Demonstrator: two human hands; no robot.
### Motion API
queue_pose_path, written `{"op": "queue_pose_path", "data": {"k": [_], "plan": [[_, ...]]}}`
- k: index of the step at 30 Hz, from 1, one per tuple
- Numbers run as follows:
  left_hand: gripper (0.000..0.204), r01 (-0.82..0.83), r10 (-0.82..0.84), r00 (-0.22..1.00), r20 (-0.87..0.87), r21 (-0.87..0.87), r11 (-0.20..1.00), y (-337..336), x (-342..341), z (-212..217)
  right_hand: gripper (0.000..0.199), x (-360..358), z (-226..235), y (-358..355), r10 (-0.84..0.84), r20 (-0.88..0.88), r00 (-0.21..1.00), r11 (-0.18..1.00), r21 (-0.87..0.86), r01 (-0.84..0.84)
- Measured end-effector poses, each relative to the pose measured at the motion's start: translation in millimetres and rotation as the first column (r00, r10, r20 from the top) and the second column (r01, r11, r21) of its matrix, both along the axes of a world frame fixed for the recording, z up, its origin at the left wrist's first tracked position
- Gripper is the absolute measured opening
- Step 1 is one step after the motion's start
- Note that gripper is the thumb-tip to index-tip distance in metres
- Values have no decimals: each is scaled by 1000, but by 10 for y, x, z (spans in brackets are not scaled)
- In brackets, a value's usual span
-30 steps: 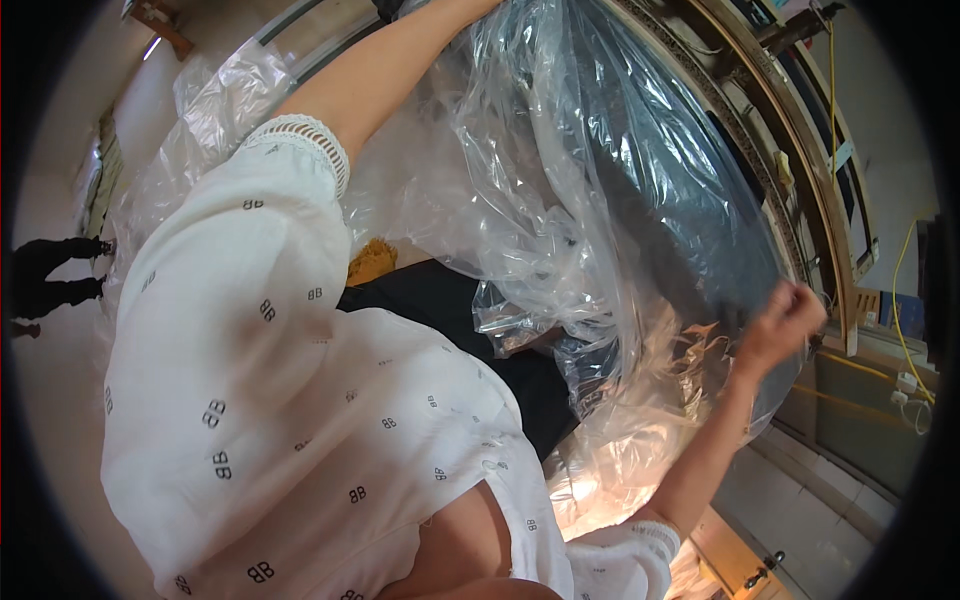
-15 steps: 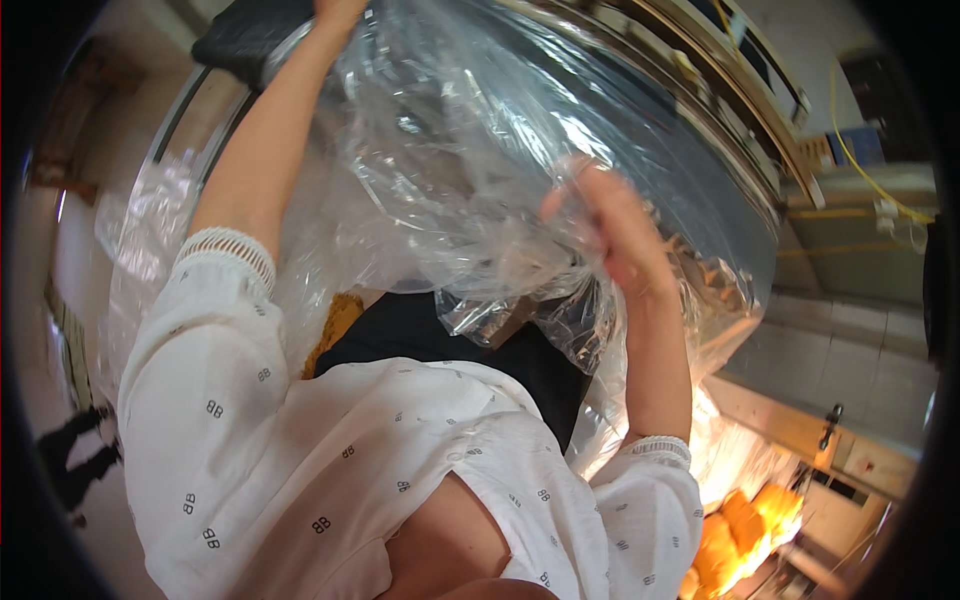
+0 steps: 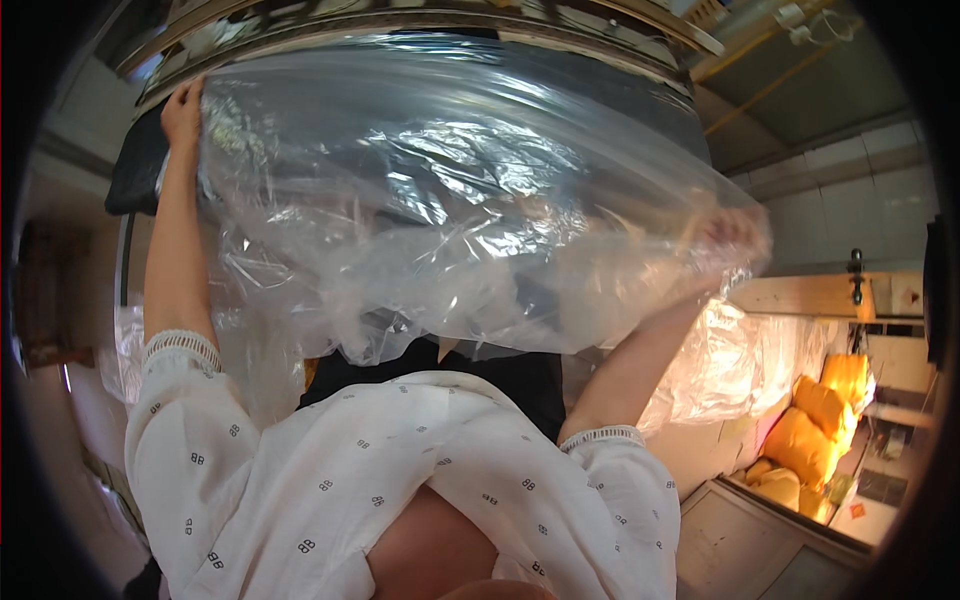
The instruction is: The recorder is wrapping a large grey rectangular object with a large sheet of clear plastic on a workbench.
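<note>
A large clear plastic bag or sheet [image 3: 480,160] stretches wide in front of me, wrinkled and shiny, its near edge hanging toward my lap. My left hand [image 3: 183,115] is closed on its far left edge, fingers curled over the film. At the right end, my right hand [image 3: 735,232] shows only through the plastic, which lies over it and bunches around the wrist. Its fingers are blurred, so I cannot make out their grip. Beneath the film is a dark grey surface [image 3: 665,125], with a dark padded-looking piece [image 3: 135,165] at the left.
A long wooden rail [image 3: 650,25] runs along the far side. More crumpled clear plastic [image 3: 710,370] lies at the right, beside a brightly lit pile of orange-yellow fabric or bags [image 3: 805,440]. A tiled wall [image 3: 830,180] stands at the right.
My right hand has moved outward to the right, and the bunched plastic is now spread wide between my hands. My left hand appears farther left and lower in view; the whole view has turned.
</note>
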State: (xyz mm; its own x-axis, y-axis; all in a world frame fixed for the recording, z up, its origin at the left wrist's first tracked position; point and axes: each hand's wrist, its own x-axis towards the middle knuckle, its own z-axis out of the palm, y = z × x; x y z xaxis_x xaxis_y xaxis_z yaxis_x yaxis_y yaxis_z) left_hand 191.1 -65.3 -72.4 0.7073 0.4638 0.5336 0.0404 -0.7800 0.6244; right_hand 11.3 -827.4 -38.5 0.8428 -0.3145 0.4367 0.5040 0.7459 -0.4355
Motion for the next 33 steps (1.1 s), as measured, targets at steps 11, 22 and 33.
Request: {"op": "queue_pose_path", "data": {"k": [11, 22, 33], "plan": [[37, -42, 43, 997, -70, 22, 999, 480, -295, 6, 37, -208, 389, 552, -240, -632, 737, 963, -253, 96], [32, 27, -6, 987, -163, 128, 991, 822, -931, 34, 32, -55, -109, -444, -848, -252, 467, 45, -911, -411], [30, -37, 52, 993, -106, 140, 989, 619, -907, -20, 22, 207, 850, -375, -570, -412, 711, 665, -739, 105]]}}
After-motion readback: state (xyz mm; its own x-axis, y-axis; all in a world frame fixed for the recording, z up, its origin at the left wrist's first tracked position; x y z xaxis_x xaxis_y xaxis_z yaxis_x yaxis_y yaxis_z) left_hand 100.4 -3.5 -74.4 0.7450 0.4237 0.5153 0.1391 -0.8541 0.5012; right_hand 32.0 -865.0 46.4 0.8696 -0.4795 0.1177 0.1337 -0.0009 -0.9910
